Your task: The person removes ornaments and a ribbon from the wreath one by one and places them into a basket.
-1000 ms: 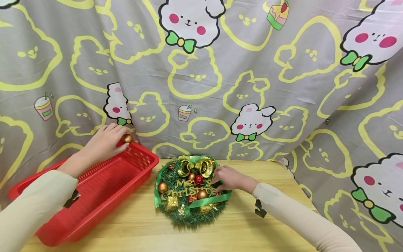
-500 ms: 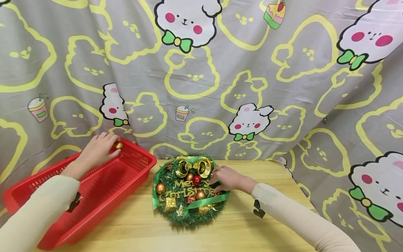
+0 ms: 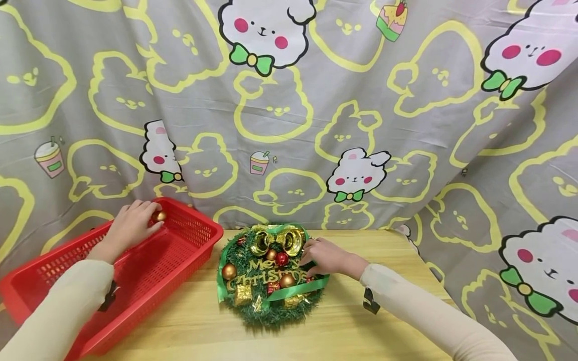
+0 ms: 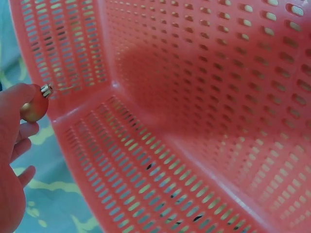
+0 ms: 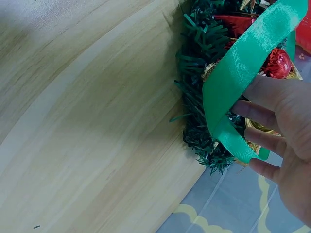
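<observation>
We observe glossy capped gold bauble (image 3: 159, 216), left grip (image 3: 130, 228) pinching it, right grip (image 3: 328, 255) relaxed against tinsel wreath (image 3: 271, 316), gold lettering (image 3: 258, 264) "Merry Christmas", partly covered

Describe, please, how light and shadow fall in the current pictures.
Head view: glints on the gold bells, soft shadow on the table below the right sleeve; left wrist view: broad shadow inside the red basket, reddish tint on the gold ball; right wrist view: sheen on the green ribbon.
</observation>
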The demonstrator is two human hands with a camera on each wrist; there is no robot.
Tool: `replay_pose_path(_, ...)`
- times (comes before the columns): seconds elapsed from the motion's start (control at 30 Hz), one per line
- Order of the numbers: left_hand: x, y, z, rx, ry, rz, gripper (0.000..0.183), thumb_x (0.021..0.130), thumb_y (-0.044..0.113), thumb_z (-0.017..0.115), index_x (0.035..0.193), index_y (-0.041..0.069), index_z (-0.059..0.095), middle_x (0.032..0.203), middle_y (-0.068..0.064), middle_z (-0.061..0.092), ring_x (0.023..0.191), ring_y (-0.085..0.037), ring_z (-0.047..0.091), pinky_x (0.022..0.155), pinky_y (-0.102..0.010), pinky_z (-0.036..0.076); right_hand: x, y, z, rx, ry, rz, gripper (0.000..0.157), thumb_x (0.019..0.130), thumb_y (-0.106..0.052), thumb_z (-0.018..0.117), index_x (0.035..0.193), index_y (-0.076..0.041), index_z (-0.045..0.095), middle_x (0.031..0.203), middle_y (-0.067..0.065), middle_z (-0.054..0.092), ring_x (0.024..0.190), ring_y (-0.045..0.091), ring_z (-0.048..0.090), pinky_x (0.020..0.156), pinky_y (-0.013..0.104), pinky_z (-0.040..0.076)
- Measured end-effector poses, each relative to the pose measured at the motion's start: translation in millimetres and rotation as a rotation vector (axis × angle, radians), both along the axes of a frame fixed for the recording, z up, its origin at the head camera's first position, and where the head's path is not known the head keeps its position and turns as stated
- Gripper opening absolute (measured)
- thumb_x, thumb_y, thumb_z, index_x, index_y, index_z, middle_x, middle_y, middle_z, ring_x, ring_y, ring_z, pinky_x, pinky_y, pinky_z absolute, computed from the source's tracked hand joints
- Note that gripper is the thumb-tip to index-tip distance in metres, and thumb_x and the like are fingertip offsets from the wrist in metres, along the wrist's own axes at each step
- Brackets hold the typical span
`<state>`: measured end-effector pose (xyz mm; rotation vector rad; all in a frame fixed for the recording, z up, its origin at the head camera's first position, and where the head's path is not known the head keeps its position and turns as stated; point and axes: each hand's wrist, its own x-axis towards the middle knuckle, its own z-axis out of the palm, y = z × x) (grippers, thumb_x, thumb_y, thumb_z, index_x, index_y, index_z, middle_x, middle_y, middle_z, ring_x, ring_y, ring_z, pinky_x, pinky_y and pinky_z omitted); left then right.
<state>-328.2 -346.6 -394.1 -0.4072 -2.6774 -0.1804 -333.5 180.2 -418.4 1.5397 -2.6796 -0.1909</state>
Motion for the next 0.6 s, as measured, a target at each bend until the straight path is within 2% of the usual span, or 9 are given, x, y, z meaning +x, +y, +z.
replay_pose_path(0.13, -0.1, -1, -10.3, 0.027, -0.032, 0.008, 0.042, 0.085, 0.018, 0.080, 0.115, -0.003, 0.061, 0.111, -0.024, 0.066, 0.103, -0.040, 0.053, 0.087, -0.062, 0.044, 1.8, -1, 0.7, 0.004, -0.007, -0.004, 0.035, 0.086, -0.038, 0.080, 0.116, -0.020, 0.079, 0.114, -0.001, 0.077, 0.121, 0.025, 0.061, 0.097, 0.045, 0.050)
replay_pose_path(0.3, -1.5, 0, -22.1, 0.070, -0.014, 0.004, 0.039, 0.084, 0.017, 0.081, 0.113, -0.003, 0.062, 0.110, -0.024, 0.067, 0.103, -0.040, 0.054, 0.087, -0.062, 0.043, 1.8, -2, 1.7, 0.003, -0.003, -0.001, 0.035, 0.085, -0.037, 0.081, 0.116, -0.020, 0.079, 0.113, -0.002, 0.077, 0.120, 0.024, 0.061, 0.095, 0.044, 0.050)
replay_pose_path(0.6, -3.4, 7, -32.9, 0.116, -0.064, 0.028, 0.039, 0.087, 0.019, 0.079, 0.114, -0.002, 0.062, 0.111, -0.025, 0.066, 0.104, -0.041, 0.053, 0.091, -0.064, 0.043, -0.8, -2, 1.8, 0.004, -0.025, 0.005, 0.035, 0.086, -0.035, 0.080, 0.117, -0.018, 0.078, 0.114, 0.000, 0.077, 0.122, 0.029, 0.061, 0.096, 0.045, 0.050)
